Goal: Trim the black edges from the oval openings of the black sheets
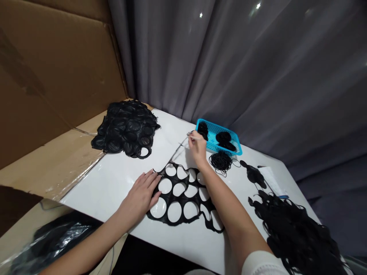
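My left hand [143, 191] lies with its fingers spread on the left edge of a black sheet [169, 197] full of round holes, pressing it to the white table. Raised beyond the sheet's far edge, my right hand [197, 147] is closed on a thin pale tool [195, 138] whose kind I cannot make out. A narrow black strip [179, 147] stretches from the sheet's far left corner up to the fingertips of that hand. The right forearm hides part of the sheet's right side.
Behind my right hand stands a blue basket [239, 149] with black ring bundles; another bundle [220, 161] lies before it. A black sheet stack [126, 128] sits left. Black scraps [298, 233] cover the right side, near a white paper [272, 181]. Cardboard [57, 68] and a grey curtain [229, 68] border the table.
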`<state>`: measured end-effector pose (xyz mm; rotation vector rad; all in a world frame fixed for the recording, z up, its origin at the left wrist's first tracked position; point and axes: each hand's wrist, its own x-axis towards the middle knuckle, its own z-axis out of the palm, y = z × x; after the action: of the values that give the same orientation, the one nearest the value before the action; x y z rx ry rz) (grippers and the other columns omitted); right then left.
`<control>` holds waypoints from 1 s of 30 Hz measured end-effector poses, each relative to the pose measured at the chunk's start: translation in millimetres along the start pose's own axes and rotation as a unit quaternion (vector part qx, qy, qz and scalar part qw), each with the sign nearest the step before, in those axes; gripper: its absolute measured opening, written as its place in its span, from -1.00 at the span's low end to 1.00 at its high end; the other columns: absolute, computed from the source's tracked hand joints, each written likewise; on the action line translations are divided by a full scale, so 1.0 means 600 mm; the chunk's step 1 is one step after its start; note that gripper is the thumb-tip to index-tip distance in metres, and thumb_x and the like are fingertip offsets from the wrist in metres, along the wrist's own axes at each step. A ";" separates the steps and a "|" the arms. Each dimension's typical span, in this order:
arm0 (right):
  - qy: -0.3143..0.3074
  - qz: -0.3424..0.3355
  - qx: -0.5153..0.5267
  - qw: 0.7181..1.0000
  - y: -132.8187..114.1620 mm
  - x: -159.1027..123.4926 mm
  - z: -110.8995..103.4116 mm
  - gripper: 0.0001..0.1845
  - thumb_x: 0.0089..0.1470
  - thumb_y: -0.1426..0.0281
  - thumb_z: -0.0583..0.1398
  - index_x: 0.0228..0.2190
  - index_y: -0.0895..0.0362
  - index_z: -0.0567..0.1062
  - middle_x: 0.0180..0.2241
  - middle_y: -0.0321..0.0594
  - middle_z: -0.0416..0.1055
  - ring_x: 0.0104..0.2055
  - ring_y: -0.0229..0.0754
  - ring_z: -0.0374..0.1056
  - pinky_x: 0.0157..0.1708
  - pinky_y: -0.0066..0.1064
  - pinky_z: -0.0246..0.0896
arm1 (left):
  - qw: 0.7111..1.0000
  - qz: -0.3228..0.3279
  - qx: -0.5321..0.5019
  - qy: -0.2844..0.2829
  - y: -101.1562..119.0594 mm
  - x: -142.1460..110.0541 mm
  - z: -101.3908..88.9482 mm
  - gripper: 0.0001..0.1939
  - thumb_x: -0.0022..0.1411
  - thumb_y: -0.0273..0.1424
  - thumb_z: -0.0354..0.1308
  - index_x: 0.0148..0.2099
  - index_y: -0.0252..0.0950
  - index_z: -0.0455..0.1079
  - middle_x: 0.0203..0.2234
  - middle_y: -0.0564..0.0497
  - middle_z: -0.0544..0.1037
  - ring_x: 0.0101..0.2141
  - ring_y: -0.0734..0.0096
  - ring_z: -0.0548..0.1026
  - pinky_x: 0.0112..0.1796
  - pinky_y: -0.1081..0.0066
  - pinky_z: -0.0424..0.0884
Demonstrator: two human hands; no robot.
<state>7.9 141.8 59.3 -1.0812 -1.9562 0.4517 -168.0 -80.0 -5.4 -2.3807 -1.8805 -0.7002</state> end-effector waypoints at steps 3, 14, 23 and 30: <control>0.001 0.096 0.108 0.990 0.014 0.016 -0.026 -0.81 0.10 0.36 0.17 -0.50 0.06 0.26 -0.49 -0.31 0.32 -0.40 -0.17 0.25 -0.29 -0.32 0.25 | 1.000 -0.002 -0.011 -0.011 -0.004 0.005 -0.008 -0.54 0.45 -0.17 -0.05 0.24 -0.30 0.36 0.18 -0.19 0.45 0.23 -0.02 0.36 0.20 -0.02 0.30; -0.216 0.283 0.489 0.796 -0.058 -0.069 -0.062 -0.53 -0.16 0.23 0.47 -0.46 0.10 0.29 -0.37 -0.22 0.53 -0.24 -0.16 0.55 -0.53 -0.57 0.35 | 0.952 -0.081 -0.295 -0.022 -0.015 0.141 -0.048 -0.46 0.31 -0.21 0.11 0.28 -0.23 0.20 0.17 -0.16 0.41 0.18 0.10 0.39 0.14 0.08 0.37; -0.186 0.340 0.535 0.751 -0.037 -0.100 -0.086 -0.63 -0.13 0.34 0.48 -0.43 0.16 0.41 -0.41 -0.29 0.49 -0.48 -0.34 0.45 -0.63 -0.63 0.34 | 0.950 -0.046 -0.300 -0.078 -0.028 0.200 -0.022 -0.70 0.30 -0.26 0.03 -0.07 -0.27 0.50 -0.35 0.00 0.65 -0.35 0.30 0.59 -0.28 0.36 0.48; -0.326 0.378 0.484 0.719 -0.007 -0.126 -0.154 -0.64 -0.07 0.37 0.45 -0.44 0.16 0.36 -0.39 -0.10 0.56 -0.48 -0.32 0.45 -0.57 -0.62 0.36 | 0.975 -0.061 -0.212 0.000 -0.040 0.188 -0.020 -0.68 0.30 -0.38 -0.06 -0.11 -0.25 0.52 -0.30 -0.04 0.51 -0.31 0.27 0.49 -0.20 0.30 0.40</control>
<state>101.5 70.0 78.5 -0.9668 -1.2571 2.2666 -174.9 26.4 40.1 -2.5012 -2.0671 -1.2224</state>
